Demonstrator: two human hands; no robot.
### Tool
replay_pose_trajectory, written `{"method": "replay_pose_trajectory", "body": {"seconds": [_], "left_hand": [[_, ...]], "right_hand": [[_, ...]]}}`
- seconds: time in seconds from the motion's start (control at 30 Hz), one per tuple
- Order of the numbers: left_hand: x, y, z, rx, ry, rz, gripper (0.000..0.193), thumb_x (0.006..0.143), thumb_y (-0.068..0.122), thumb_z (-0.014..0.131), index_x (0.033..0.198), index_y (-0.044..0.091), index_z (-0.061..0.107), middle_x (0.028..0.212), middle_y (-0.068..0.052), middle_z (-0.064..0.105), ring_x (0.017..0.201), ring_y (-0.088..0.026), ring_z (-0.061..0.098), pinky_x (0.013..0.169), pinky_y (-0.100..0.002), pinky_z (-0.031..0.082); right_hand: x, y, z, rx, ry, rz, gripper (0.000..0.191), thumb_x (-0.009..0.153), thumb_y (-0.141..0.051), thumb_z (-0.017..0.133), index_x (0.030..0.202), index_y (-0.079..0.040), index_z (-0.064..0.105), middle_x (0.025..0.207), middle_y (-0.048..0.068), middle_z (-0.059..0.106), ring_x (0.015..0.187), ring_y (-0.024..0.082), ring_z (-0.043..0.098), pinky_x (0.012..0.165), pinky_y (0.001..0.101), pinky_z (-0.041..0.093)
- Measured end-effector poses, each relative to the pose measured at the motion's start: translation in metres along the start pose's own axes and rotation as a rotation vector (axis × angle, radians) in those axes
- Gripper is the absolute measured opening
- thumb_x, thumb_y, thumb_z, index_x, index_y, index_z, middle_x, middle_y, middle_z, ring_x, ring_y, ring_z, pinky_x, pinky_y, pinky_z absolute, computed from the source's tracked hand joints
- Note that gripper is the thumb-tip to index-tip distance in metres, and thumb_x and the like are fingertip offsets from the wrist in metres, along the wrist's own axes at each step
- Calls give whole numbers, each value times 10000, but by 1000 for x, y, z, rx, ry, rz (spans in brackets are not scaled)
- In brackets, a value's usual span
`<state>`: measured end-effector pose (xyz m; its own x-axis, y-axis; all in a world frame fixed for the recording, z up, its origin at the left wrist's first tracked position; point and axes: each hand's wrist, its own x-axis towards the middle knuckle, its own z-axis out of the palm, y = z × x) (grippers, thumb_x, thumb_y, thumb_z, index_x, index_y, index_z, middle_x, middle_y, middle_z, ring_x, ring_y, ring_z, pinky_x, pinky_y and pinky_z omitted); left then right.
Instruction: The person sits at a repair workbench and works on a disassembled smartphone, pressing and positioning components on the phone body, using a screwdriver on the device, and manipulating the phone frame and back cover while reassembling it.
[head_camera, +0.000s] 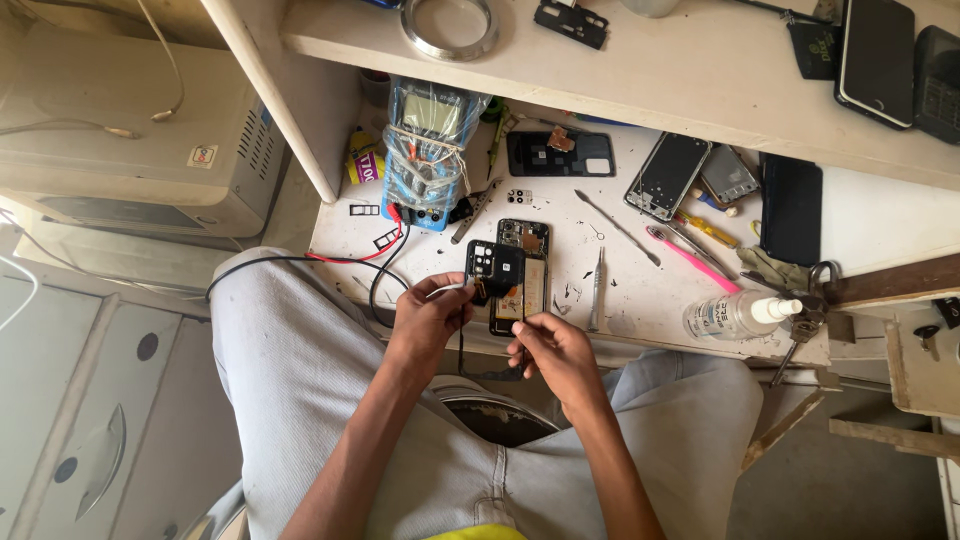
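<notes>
Left hand (428, 318): raised, fingers pinched shut. Right hand (553, 347): beside it, fingertips pinched. Both forearms bare, extended forward.

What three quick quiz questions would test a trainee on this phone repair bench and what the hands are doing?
1. True or false: the opened phone lies on the white bench.
2. Which hand pinches the black frame piece: A left hand, B right hand?
3. Fill in: the pink tool lies to the ____ of the opened phone in the picture.

Key: 1 true; 2 A; 3 right.
</notes>
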<state>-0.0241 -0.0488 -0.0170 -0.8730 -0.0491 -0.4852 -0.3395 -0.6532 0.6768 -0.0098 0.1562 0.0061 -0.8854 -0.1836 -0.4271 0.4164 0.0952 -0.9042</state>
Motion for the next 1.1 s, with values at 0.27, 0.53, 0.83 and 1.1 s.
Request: {"method": "replay_pose_trajectory", "body": {"seconds": [0.27,0.53,0.83,1.1], "left_hand": [[-2,-3,-1,85,-32,-8,175,883,65,760,1033,-24,750,878,-46,745,744,-106,661,724,-255,554],[0,-14,0,132,-40,32,158,882,64,773,1022,-10,765,883,-54,761,742,-105,665,725,-269,557],[3,-18,12,441,99,212,214,862,101,804,1025,-38,794,792,-56,760,662,-72,612,615,-254,510],[-20,-5,28,871,260,580,279,852,164,727,1023,-53,760,756,-176,754,616,-147,710,627,-332,565]], "right_hand": [[1,2,-7,-21,24,-18,193,979,-194,657,968,-2,674,782,63,709,668,117,673,548,254,490],[-4,-2,-12,-67,68,-53,185,978,-191,661,975,-7,676,764,50,696,659,109,662,540,251,478],[-4,-5,-14,-104,84,-125,180,978,-176,667,963,3,679,770,56,708,652,97,656,520,254,466],[-10,-5,0,-150,-6,-263,194,980,-182,672,1028,6,682,784,43,712,663,72,654,534,234,486]]}}
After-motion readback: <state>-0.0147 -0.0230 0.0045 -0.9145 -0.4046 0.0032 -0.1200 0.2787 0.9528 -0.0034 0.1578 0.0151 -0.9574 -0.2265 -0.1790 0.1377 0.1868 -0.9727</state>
